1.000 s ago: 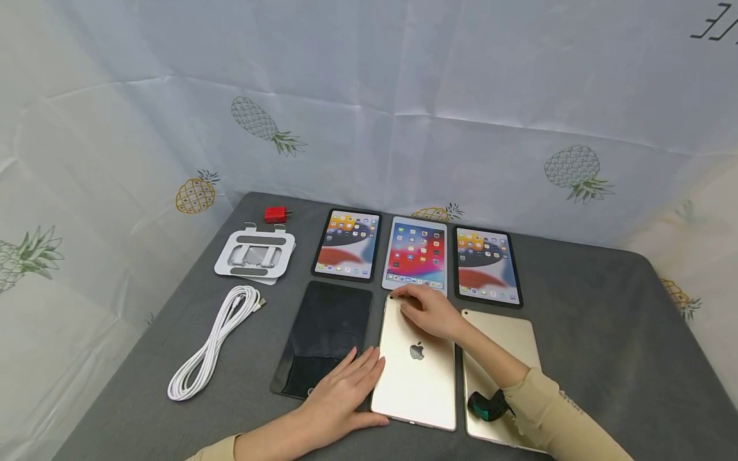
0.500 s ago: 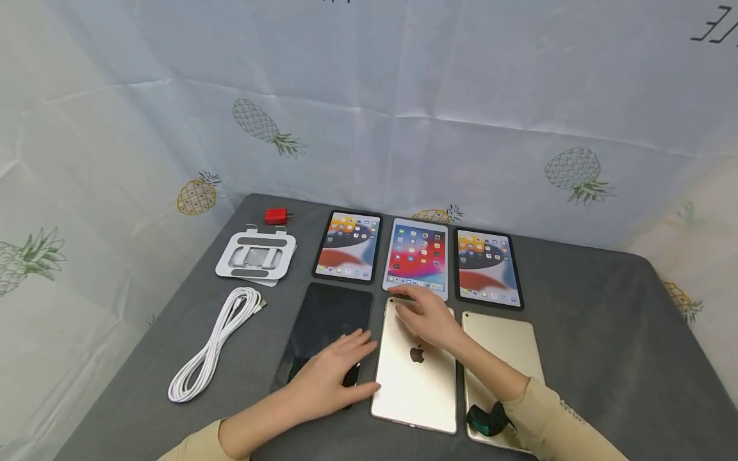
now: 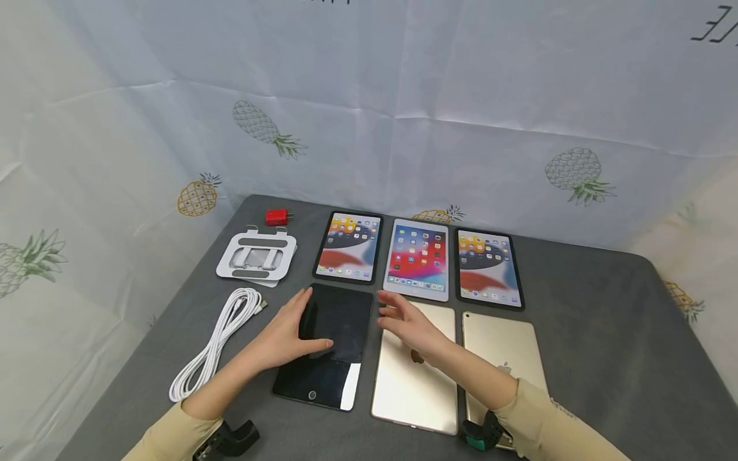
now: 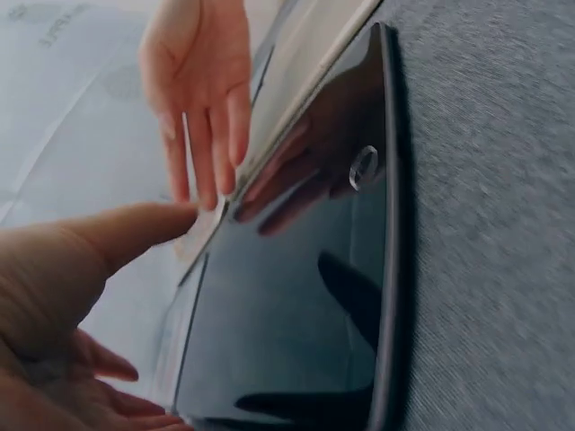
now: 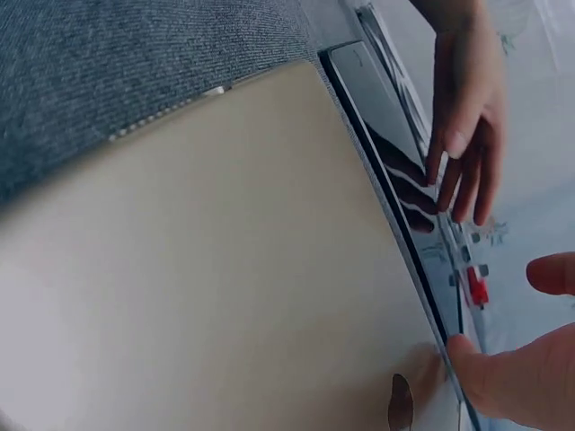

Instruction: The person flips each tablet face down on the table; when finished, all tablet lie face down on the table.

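Observation:
A black tablet point(image 3: 337, 326) lies screen up in the front row, its home button towards the near edge. Over its left side my left hand point(image 3: 282, 339) spreads its thumb above the screen, fingertips by the upper left corner; contact there cannot be told. To its right lies a gold tablet point(image 3: 415, 390), back up with an apple logo. My right hand point(image 3: 412, 330) hovers at its upper left, fingers loosely bent and holding nothing. In the right wrist view the gold back point(image 5: 207, 251) fills most of the picture. A second gold tablet point(image 3: 501, 339) lies partly under the right forearm.
Three lit tablets, a left one point(image 3: 348, 246), a white one point(image 3: 416, 259) and a right one point(image 3: 489, 267), form the back row. At left are a red charger plug point(image 3: 277, 217), a white folding stand point(image 3: 257, 256) and a coiled white cable point(image 3: 216, 346).
My left hand has left the gold tablet's left edge and moved left and away over the black tablet. My right hand has shifted slightly left, its fingers off the gold tablet's top edge.

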A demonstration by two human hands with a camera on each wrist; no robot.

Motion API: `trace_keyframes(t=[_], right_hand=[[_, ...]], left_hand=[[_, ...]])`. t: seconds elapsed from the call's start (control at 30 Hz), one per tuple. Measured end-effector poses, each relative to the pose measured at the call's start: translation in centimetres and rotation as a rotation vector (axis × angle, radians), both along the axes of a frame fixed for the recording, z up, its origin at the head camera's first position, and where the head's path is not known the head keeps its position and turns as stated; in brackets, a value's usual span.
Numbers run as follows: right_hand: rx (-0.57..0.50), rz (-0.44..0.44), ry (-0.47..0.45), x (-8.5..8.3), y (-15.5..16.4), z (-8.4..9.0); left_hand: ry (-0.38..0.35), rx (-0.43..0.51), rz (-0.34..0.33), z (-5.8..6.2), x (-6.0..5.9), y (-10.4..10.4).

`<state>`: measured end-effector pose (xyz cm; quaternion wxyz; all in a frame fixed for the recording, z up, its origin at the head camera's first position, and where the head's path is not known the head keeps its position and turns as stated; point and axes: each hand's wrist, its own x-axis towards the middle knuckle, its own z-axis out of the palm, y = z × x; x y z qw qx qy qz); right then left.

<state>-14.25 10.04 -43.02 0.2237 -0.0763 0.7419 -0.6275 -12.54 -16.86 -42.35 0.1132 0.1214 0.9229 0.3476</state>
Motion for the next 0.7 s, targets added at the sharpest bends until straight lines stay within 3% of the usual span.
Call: trace_keyframes(t=[0.27, 0.5, 0.7], right_hand=[[-0.191, -0.030, -0.161, -0.7, -1.0, -0.4], [-0.280, -0.167, -0.273, -1.2, -2.0, 0.2], [-0.335, -0.215, -0.317, -1.5, -2.3, 0.3]], left_hand=[[-0.095, 0.031, -0.102, -0.7, 0.6, -1.4], [-0.132, 0.108, -0.030, -0.6, 0.1, -1.5], [-0.143, 0.110, 0.009, -0.5, 0.0, -1.4]])
